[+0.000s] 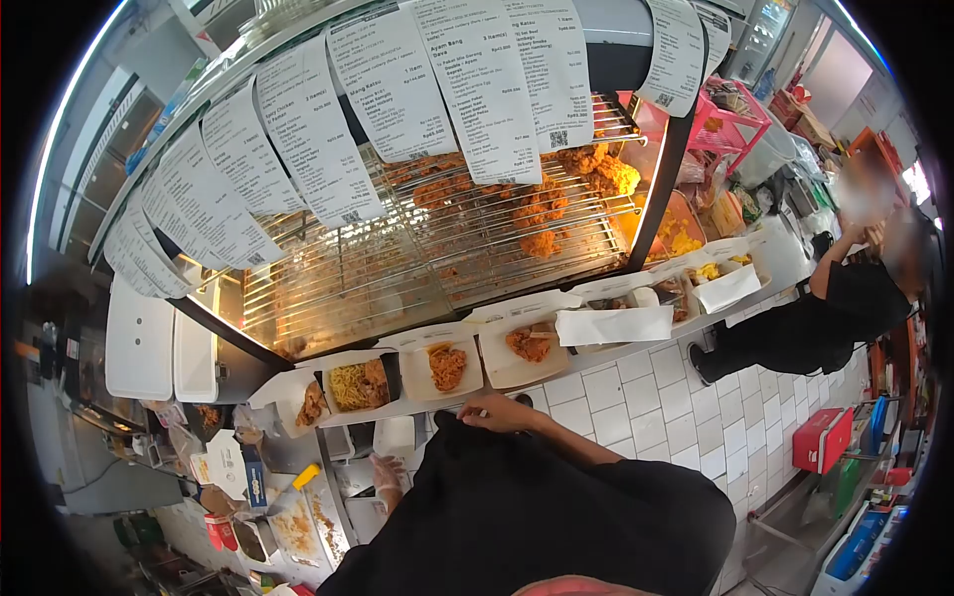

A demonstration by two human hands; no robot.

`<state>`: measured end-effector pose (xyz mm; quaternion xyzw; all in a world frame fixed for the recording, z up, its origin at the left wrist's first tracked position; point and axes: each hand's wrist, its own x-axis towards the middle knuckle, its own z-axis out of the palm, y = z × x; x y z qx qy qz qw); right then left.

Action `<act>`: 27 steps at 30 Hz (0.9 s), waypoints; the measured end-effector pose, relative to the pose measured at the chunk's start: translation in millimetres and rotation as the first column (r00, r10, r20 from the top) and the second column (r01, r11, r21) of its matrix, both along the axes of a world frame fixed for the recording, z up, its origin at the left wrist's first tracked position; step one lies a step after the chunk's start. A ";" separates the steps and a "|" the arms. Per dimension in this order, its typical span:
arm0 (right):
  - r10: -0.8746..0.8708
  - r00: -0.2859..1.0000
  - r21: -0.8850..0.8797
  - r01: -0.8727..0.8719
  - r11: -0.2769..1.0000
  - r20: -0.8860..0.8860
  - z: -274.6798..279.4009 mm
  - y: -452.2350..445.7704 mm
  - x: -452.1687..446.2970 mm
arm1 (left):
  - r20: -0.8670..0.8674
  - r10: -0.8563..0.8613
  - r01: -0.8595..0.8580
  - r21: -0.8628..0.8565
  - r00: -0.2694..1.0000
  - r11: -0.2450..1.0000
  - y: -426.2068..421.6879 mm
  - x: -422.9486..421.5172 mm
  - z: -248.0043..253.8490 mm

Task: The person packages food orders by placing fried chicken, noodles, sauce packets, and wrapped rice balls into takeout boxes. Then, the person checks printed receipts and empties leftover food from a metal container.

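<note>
My right hand hovers just in front of the row of boxes, its fingers loosely bent, with nothing visible in it. Nearest to it is an open paper box with a piece of fried chicken. Low on the left, my left hand wears a clear plastic glove; its fingers look loosely stretched and no held item shows. Other open boxes along the ledge hold noodles with chicken, fried chicken and yellow food.
Printed order slips hang over a lit display case with fried chicken on a wire rack. A tray with crumbs and a yellow-handled tool lie lower left. A person in black stands at right, near a red box.
</note>
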<state>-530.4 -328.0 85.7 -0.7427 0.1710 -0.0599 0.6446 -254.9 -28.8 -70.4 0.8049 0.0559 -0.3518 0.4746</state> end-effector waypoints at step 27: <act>-0.183 0.960 0.228 0.231 0.946 -0.213 91.7 -72.3 -158.1 | -0.428 -0.588 0.715 0.248 0.686 0.654 -96.3 -20.7 -91.6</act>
